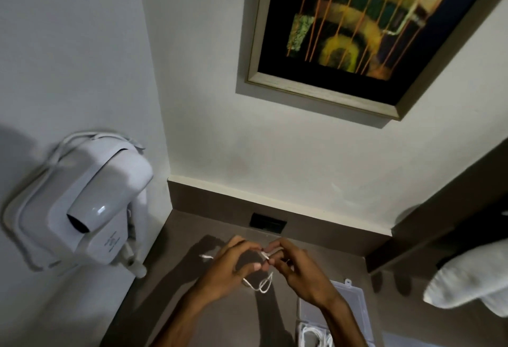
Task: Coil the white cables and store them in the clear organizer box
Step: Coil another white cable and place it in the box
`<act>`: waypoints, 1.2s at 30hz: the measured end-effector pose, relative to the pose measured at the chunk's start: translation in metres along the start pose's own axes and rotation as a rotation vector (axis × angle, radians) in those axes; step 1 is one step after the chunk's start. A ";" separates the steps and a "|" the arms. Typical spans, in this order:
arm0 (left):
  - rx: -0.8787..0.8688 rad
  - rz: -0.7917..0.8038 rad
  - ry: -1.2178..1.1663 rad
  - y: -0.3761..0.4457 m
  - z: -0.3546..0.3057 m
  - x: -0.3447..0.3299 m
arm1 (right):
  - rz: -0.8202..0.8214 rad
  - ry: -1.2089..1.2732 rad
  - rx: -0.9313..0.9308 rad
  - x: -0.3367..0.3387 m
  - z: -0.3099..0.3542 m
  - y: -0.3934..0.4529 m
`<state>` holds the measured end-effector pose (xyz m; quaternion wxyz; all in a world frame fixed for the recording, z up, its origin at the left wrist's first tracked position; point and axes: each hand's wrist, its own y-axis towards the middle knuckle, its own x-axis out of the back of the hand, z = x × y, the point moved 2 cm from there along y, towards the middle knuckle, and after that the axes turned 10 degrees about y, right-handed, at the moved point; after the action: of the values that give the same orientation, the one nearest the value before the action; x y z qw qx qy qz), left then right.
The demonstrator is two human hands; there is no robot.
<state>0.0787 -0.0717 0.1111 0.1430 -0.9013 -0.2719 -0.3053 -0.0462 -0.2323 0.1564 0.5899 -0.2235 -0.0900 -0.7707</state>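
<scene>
Two bare forearms reach in from the lower edge — no sleeves, watch or rings visible; left hand [225, 269] and right hand [299, 272] ungloved, nails trimmed short

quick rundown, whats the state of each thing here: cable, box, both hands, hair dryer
white cable: held up off the counter between both hands, partly looped, not yet in the box
left hand: fingers pinched on the cable
right hand: fingers pinched on the cable's end
clear organizer box: lid open, on the counter, white cables already coiled inside
hair dryer: docked in its wall holder
</scene>
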 end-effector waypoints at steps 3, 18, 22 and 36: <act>-0.055 -0.024 -0.095 0.001 -0.020 0.002 | -0.037 -0.001 0.092 0.023 0.009 -0.001; -0.010 0.359 -1.102 -0.014 -0.092 0.018 | -0.355 0.602 0.177 0.029 0.024 -0.005; -0.003 0.224 -1.024 -0.008 -0.102 0.018 | -0.321 0.547 0.227 0.041 0.028 -0.005; -0.095 0.284 -0.751 0.003 -0.104 0.031 | -0.448 0.577 0.263 0.043 0.042 -0.001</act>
<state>0.0522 -0.1061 0.2110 0.0325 -0.9844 -0.1634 0.0559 -0.0456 -0.2525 0.2124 0.4317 0.1051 -0.0652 -0.8935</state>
